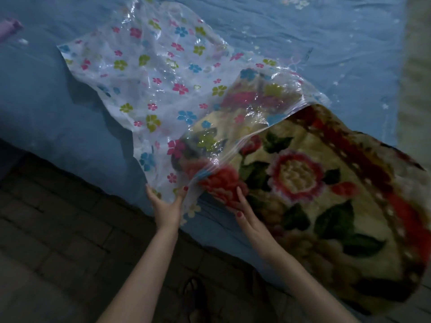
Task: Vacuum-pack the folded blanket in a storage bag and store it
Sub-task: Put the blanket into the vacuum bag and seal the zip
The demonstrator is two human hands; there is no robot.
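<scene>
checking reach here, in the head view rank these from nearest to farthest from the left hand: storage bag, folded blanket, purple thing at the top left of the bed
1. Storage bag: the left hand grips its near corner at the bed's edge.
2. Folded blanket: just right of that hand, partly inside the bag's mouth, with the right hand on it.
3. Purple thing: far across the blue bedsheet, at the top left.

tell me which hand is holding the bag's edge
The left hand: it grips the storage bag at its mouth edge. The right hand rests on the blanket.
</scene>
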